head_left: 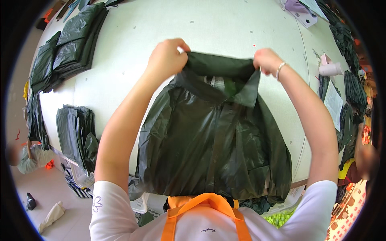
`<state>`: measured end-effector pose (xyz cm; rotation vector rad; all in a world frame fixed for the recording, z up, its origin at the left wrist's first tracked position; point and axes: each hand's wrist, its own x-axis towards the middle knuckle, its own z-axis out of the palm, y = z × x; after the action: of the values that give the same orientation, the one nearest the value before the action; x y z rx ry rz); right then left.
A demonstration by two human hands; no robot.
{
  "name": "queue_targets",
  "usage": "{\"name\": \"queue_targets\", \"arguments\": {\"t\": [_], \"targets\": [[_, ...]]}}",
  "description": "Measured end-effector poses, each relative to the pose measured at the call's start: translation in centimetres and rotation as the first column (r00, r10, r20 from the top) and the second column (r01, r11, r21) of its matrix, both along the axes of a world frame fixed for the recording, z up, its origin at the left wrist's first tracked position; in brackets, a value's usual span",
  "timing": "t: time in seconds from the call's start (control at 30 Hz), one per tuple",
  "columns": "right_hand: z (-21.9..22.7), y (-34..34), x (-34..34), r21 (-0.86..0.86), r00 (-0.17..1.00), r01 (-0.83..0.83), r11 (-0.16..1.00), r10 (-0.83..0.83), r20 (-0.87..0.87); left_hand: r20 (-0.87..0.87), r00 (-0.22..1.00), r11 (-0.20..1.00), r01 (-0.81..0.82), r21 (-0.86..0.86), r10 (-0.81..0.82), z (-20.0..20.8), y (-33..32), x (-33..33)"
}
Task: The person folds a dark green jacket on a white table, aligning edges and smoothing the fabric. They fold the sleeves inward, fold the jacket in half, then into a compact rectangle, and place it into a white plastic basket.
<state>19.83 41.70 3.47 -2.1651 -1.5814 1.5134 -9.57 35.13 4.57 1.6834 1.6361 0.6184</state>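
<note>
Looking across the pale table [132,44], I notice first, at far left, someone else's sleeve [38,158] by the edge. Near it, dark plastic-looking clothes lie in a folded pile [78,40], flat and layered, probably so they take up little room. A smaller stack [72,130] sits nearer the worker, partly over the edge, perhaps to be within easy reach.

Next comes the left hand [168,58], its fingers pinching one end of a raised collar [221,64]; exactly where the thumb presses, I can't tell. The collar belongs to a dark green jacket [201,148] lying front up in the middle, right before the worker, its lower edge close to an orange apron strap [217,199]. Gripped at both ends, the collar stands stretched between the hands, which seems to hold the neck open.

The right hand [267,62], with a bracelet [280,71] at the wrist, has its fingers closed together, pinching the other end. Beyond it, a white roll [331,70] and a sheet of paper [333,105] lie off to the side, presumably out of the jacket's way.
</note>
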Motion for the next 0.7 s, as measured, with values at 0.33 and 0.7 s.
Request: {"name": "queue_targets", "arguments": {"t": [0.33, 0.7], "targets": [[-6.9, -15.6, -6.9, 0.628, 0.927, 0.345, 0.697, -0.148, -0.345, 0.092, 0.980, 0.976, -0.165, -0.139, 0.179, -6.1, -10.8, 2.1], [-11.9, -21.8, -10.6, 0.577, 0.892, 0.425, 0.697, -0.216, -0.397, -0.336, 0.941, 0.989, -0.082, -0.124, 0.036, -12.4, -11.5, 6.2]]}}
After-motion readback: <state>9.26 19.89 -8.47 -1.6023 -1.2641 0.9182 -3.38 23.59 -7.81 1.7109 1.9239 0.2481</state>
